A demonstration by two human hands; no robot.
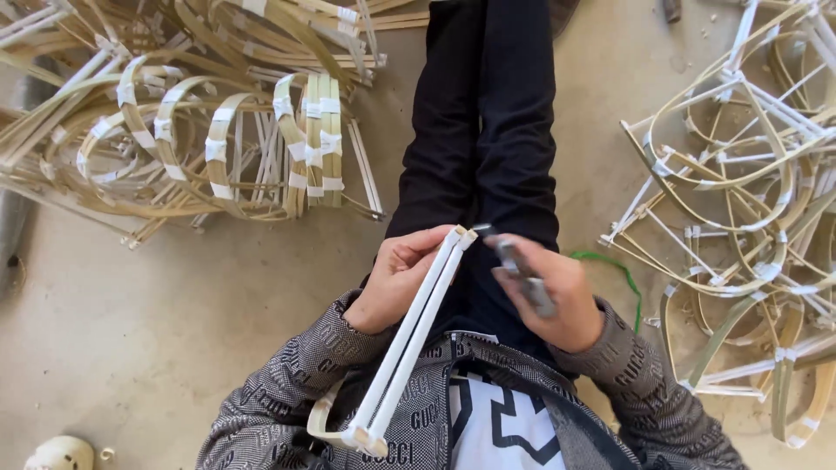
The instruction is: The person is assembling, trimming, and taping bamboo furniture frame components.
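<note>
Head view — left hand (398,278) closed around white-wrapped bamboo frame (409,339); right hand (547,292) closed on grey tool (522,277), just right of frame's top end — frame piles (209,139) beyond.

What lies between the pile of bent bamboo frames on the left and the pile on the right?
In the head view, between the left pile and the right pile lie bare concrete floor and the person's dark-trousered legs.

Bamboo frames (209,139) piled top left on concrete floor (174,313). More frames w/ white sticks (749,200) heaped at right. Green cord (620,274) near them; white round object (59,454) bottom left.
</note>
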